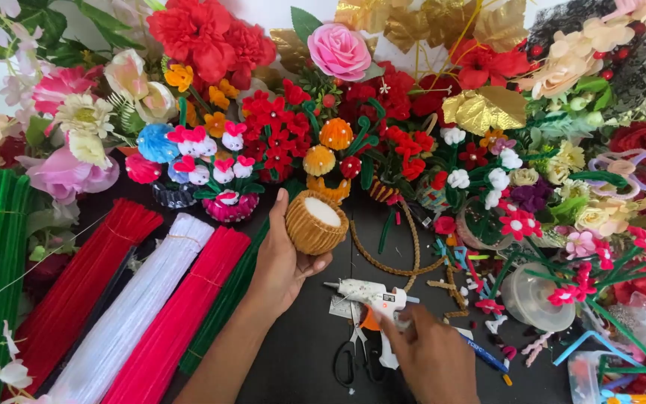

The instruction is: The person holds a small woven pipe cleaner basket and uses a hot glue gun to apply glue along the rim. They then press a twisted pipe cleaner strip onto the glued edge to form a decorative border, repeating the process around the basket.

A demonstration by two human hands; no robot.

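While the left hand [282, 265] grips it from below with thumb and fingers wrapped around its wall, the small round basket of tan pipe cleaners with a white foam core [315, 222] sits raised above the black table [300, 352], tilted so its open top faces the camera. Just right of it, a brown twisted pipe-cleaner loop [394, 254] lies on the table. Nearer the lower edge, the right hand [431, 355] is closed around the handle of the white hot-glue gun [371, 293], whose nozzle points left. Black-handled scissors [354, 357] lie beside that gun. Left of the forearm, bundles of red, white and green pipe cleaners [143, 307] lie side by side. Artificial flowers [338, 52] and small pipe-cleaner figures [222, 179] crowd the far side.
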